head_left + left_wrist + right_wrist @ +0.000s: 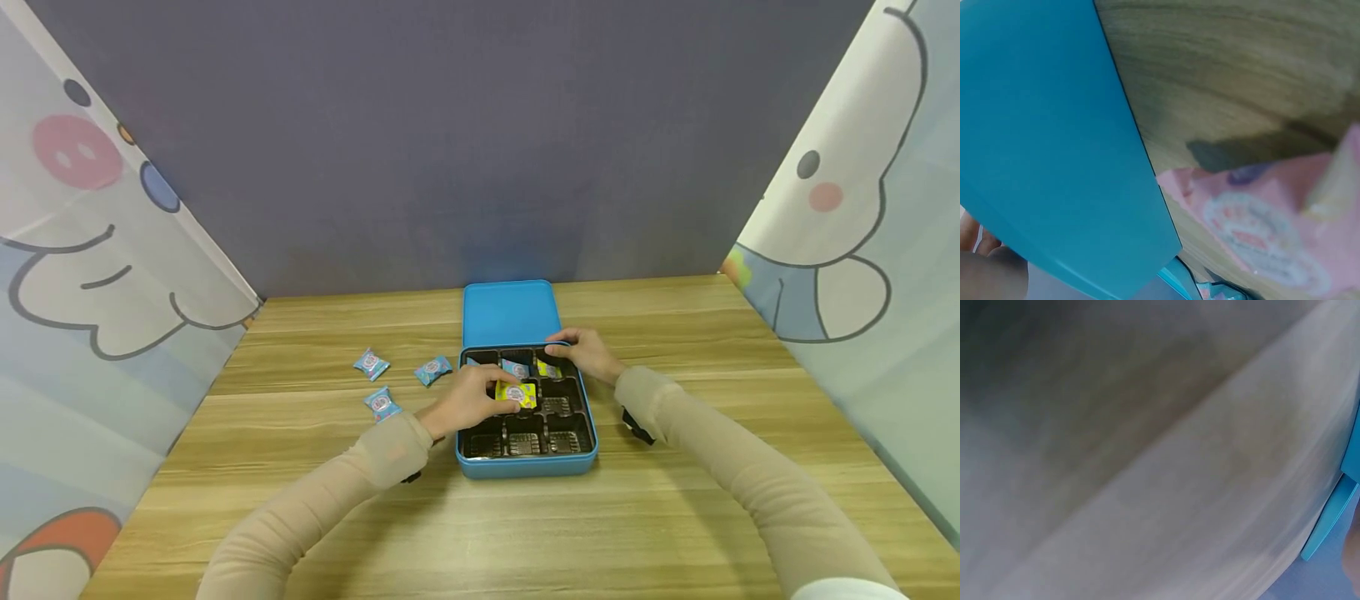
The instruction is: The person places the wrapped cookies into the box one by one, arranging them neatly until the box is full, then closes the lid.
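In the head view, a blue box with a black divided tray stands with its lid folded back. My left hand pinches a yellow wrapped candy between thumb and fingers, over the tray's middle row. My right hand holds the box's far right corner, thumb over the rim. A blue-wrapped candy and another yellow candy lie in the back row; a further blue one shows partly behind my left hand. The left wrist view has the box's blue side up close.
Left of the box, three wrapped candies lie on the wooden table: one nearest the box, one farther left, one near my left sleeve. A pink wrapper fills the left wrist view's lower right. A grey panel stands behind.
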`<state>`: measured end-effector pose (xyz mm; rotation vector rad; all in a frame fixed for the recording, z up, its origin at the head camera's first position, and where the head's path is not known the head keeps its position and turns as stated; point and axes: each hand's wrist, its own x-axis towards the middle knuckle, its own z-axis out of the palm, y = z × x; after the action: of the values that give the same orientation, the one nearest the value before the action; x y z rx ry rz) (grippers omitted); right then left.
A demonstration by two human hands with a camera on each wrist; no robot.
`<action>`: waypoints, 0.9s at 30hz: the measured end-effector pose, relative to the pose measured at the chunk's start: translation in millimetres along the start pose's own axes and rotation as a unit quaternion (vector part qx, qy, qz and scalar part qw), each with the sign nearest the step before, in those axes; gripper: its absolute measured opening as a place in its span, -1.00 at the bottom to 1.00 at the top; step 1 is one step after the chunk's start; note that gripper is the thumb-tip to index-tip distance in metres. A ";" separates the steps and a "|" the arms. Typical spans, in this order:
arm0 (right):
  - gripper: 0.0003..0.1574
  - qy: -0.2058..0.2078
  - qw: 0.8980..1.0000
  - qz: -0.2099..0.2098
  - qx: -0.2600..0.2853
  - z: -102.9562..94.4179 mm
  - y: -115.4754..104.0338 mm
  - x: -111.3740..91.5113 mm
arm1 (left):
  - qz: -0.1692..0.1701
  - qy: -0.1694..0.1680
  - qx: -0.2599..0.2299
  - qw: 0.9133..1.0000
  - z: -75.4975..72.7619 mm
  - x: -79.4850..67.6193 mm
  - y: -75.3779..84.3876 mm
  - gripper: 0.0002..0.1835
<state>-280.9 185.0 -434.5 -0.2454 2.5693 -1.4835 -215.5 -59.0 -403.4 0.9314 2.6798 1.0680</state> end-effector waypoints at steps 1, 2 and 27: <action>-0.59 -0.002 1.000 0.000 0.000 0.1 0.2 0.0 | 0.001 -0.001 -0.002 1.000 0.4 0.1 -0.5 -0.61; -0.59 -0.003 1.000 -0.001 0.001 0.2 0.3 -0.2 | 0.001 -0.002 -0.004 1.000 0.6 0.2 -0.9 -0.61; -0.56 0.005 1.000 -0.002 0.001 1.0 -0.9 -0.5 | 0.010 -0.014 0.037 0.999 0.6 6.1 2.8 -0.59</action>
<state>-280.1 183.9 -434.2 -0.2439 2.5752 -1.4924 -218.8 -53.5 -401.3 0.9806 2.7093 0.9577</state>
